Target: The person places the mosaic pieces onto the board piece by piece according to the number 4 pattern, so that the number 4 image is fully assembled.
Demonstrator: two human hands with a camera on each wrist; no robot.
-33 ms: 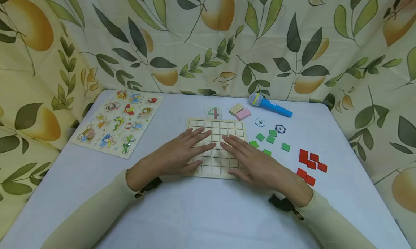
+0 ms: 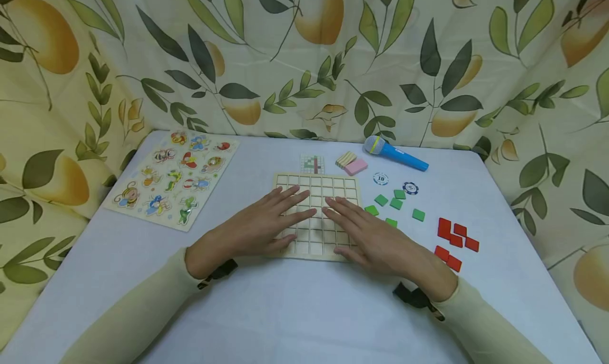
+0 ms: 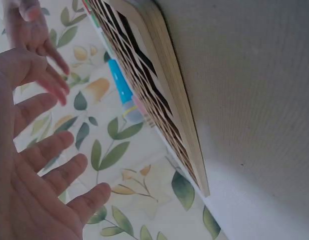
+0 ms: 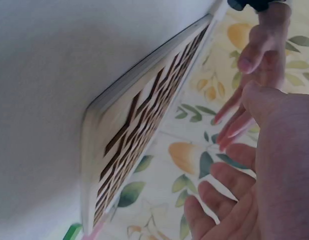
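A pale wooden grid board (image 2: 316, 235) with square compartments lies on the table in front of the person. Above its left half is the left hand (image 2: 266, 221), palm down with fingers spread and nothing held. The right hand (image 2: 373, 237) hovers over the board's right part, its fingers extended and holding nothing. Both wrist views show a gap between the hands and the board (image 3: 187, 130). Several green square tiles (image 2: 396, 203) lie just right of the board, some partly hidden by the right hand. Farther right are several red tiles (image 2: 455, 241).
A board of cartoon insect pieces (image 2: 173, 182) lies at the left. Behind the grid board are a small patterned card (image 2: 312, 164), a pink block (image 2: 356, 167) beside a striped one (image 2: 345, 159), two round chips (image 2: 380, 179) and a blue toy microphone (image 2: 397, 154). Patterned curtains surround the table.
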